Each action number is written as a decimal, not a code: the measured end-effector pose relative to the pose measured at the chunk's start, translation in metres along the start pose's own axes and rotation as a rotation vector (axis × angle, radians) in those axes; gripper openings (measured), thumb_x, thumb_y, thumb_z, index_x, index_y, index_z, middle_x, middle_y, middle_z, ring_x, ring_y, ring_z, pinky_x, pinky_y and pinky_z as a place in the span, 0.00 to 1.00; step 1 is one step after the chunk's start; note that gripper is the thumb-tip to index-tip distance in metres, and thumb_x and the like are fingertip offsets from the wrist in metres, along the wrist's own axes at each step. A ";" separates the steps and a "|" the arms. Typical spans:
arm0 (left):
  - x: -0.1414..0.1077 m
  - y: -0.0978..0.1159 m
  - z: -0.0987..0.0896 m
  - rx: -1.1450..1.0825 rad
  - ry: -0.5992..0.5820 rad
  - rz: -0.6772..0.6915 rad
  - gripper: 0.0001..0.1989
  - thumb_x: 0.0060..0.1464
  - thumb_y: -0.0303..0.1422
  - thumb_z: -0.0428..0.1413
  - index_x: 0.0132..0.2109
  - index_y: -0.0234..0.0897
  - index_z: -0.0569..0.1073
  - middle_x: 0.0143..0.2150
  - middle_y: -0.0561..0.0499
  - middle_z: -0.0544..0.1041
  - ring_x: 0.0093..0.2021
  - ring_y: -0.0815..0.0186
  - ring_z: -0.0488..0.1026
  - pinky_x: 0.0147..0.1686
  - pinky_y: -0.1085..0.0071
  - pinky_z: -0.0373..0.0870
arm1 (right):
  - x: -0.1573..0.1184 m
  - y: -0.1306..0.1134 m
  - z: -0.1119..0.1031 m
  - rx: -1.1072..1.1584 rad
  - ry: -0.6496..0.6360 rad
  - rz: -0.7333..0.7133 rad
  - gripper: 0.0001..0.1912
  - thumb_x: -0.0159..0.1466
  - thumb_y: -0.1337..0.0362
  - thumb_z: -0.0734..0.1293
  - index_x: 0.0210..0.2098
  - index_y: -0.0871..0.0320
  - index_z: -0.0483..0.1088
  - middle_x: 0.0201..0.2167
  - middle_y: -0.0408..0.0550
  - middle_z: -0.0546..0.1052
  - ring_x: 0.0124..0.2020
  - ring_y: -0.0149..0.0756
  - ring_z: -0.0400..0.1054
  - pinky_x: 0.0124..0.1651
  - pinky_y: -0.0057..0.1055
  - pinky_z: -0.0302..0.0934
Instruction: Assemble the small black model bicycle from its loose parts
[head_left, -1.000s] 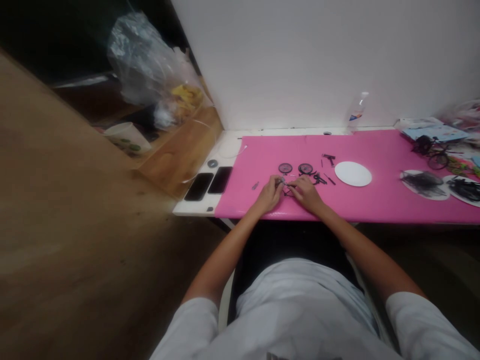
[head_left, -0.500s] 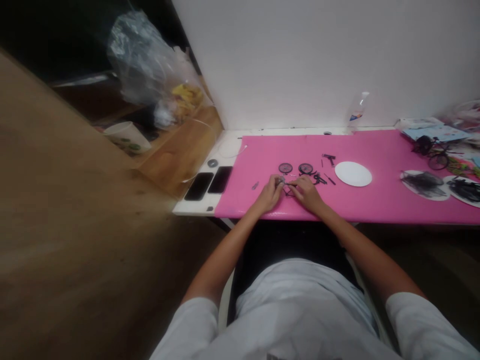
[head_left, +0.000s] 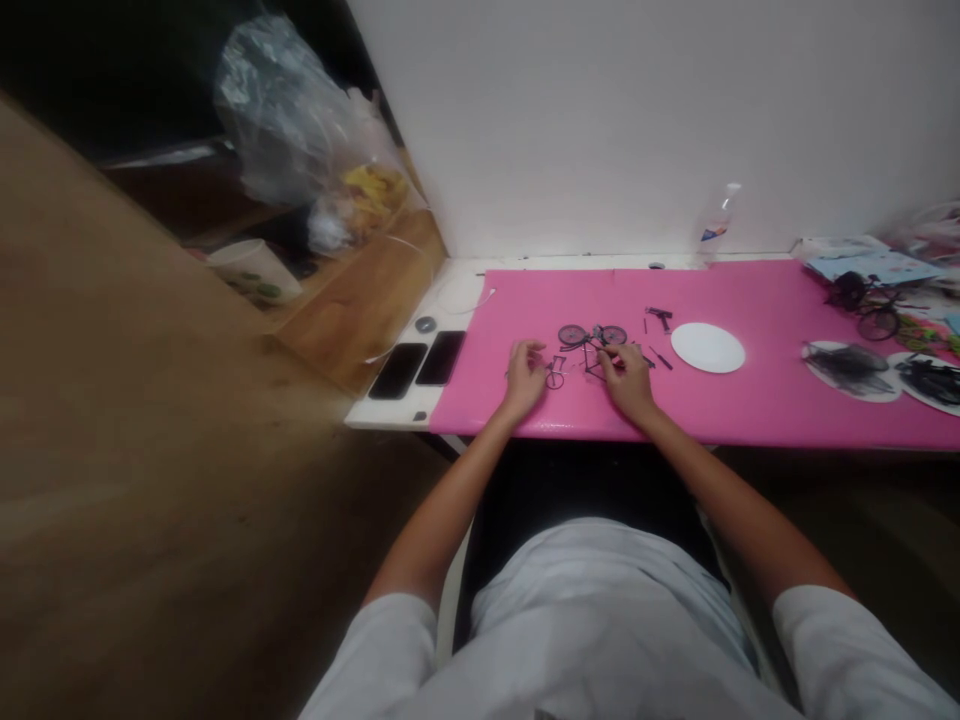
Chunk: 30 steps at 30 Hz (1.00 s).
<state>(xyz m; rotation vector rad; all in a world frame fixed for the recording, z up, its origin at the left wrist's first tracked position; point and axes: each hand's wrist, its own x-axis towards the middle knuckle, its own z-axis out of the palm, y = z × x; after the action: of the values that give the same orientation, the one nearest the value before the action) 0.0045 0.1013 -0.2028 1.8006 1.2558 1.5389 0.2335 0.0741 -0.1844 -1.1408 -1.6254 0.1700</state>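
Note:
My right hand is pinched on the dark frame of a miniature bicycle, which it holds above the pink mat. Behind the frame lie two small spoked wheels, partly overlapped by it. My left hand is apart from the frame, its fingers curved and spaced, with nothing visible in them. A small black part with a ring lies just right of its fingertips. Thin black parts and a small screwdriver-like tool lie beyond my right hand.
A white plate lies right of the parts. Farther right are a plate with dark pieces and an assembled miniature bicycle. Two phones lie at the left table end. A clear bottle stands against the wall.
My hands have moved apart. The left has let go of the work and shifted left; the right has lifted the bicycle frame a little back toward the wheels.

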 end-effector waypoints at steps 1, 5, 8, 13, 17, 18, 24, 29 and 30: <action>0.000 -0.003 0.001 0.000 -0.002 -0.007 0.22 0.51 0.15 0.51 0.49 0.38 0.72 0.52 0.45 0.71 0.46 0.64 0.74 0.49 0.64 0.75 | 0.000 0.000 0.000 0.010 0.005 0.014 0.18 0.75 0.49 0.64 0.43 0.55 0.78 0.40 0.54 0.80 0.45 0.49 0.70 0.46 0.45 0.69; -0.002 -0.009 0.004 -0.017 -0.073 0.013 0.26 0.48 0.12 0.50 0.50 0.39 0.73 0.52 0.45 0.72 0.48 0.63 0.75 0.51 0.63 0.76 | 0.001 -0.003 -0.001 0.034 0.013 0.034 0.17 0.74 0.49 0.65 0.42 0.55 0.79 0.40 0.53 0.80 0.44 0.48 0.70 0.44 0.43 0.69; -0.003 -0.011 0.005 -0.036 -0.110 0.053 0.27 0.48 0.11 0.49 0.51 0.39 0.73 0.51 0.45 0.73 0.50 0.62 0.75 0.53 0.62 0.76 | 0.001 -0.004 0.000 0.038 0.007 0.037 0.17 0.74 0.49 0.65 0.42 0.55 0.79 0.40 0.54 0.80 0.44 0.48 0.71 0.44 0.44 0.69; -0.003 -0.014 0.006 -0.015 -0.086 0.066 0.21 0.54 0.14 0.51 0.49 0.38 0.73 0.49 0.45 0.74 0.43 0.64 0.76 0.44 0.65 0.76 | 0.002 -0.004 0.000 0.044 -0.011 0.042 0.17 0.73 0.50 0.66 0.42 0.55 0.79 0.40 0.53 0.80 0.44 0.48 0.71 0.46 0.46 0.70; -0.002 -0.014 0.006 -0.004 -0.062 0.071 0.16 0.59 0.17 0.52 0.49 0.38 0.73 0.49 0.45 0.73 0.43 0.65 0.77 0.43 0.66 0.75 | 0.002 -0.004 -0.001 0.047 -0.014 0.034 0.16 0.73 0.51 0.66 0.42 0.55 0.79 0.40 0.53 0.80 0.44 0.47 0.71 0.46 0.46 0.70; -0.002 -0.013 0.006 -0.006 -0.050 0.070 0.15 0.60 0.18 0.52 0.49 0.38 0.73 0.49 0.45 0.73 0.43 0.65 0.77 0.43 0.66 0.75 | 0.002 -0.004 -0.001 0.050 -0.013 0.031 0.15 0.73 0.52 0.66 0.42 0.55 0.79 0.40 0.53 0.80 0.44 0.47 0.71 0.46 0.45 0.70; -0.001 -0.013 0.005 0.005 0.012 0.076 0.14 0.60 0.18 0.53 0.48 0.38 0.74 0.49 0.45 0.72 0.44 0.64 0.76 0.47 0.63 0.76 | 0.001 0.000 0.000 0.055 -0.031 0.046 0.15 0.73 0.51 0.66 0.44 0.54 0.79 0.41 0.52 0.80 0.43 0.47 0.71 0.47 0.46 0.70; 0.000 -0.010 0.003 0.019 0.029 0.073 0.14 0.60 0.18 0.53 0.48 0.38 0.74 0.48 0.45 0.72 0.45 0.62 0.75 0.49 0.61 0.77 | 0.001 -0.001 0.000 0.053 -0.028 0.041 0.15 0.73 0.51 0.66 0.43 0.55 0.79 0.41 0.53 0.80 0.43 0.47 0.71 0.46 0.46 0.69; 0.000 -0.009 0.003 0.021 0.031 0.073 0.14 0.59 0.18 0.53 0.48 0.38 0.74 0.48 0.45 0.72 0.45 0.62 0.75 0.49 0.61 0.77 | 0.001 -0.002 0.000 0.053 -0.028 0.036 0.15 0.73 0.52 0.66 0.43 0.55 0.79 0.41 0.53 0.80 0.43 0.47 0.71 0.45 0.46 0.69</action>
<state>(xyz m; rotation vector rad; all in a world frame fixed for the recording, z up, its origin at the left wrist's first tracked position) 0.0045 0.1060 -0.2111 1.8613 1.2371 1.6049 0.2325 0.0738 -0.1824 -1.1323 -1.6167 0.2519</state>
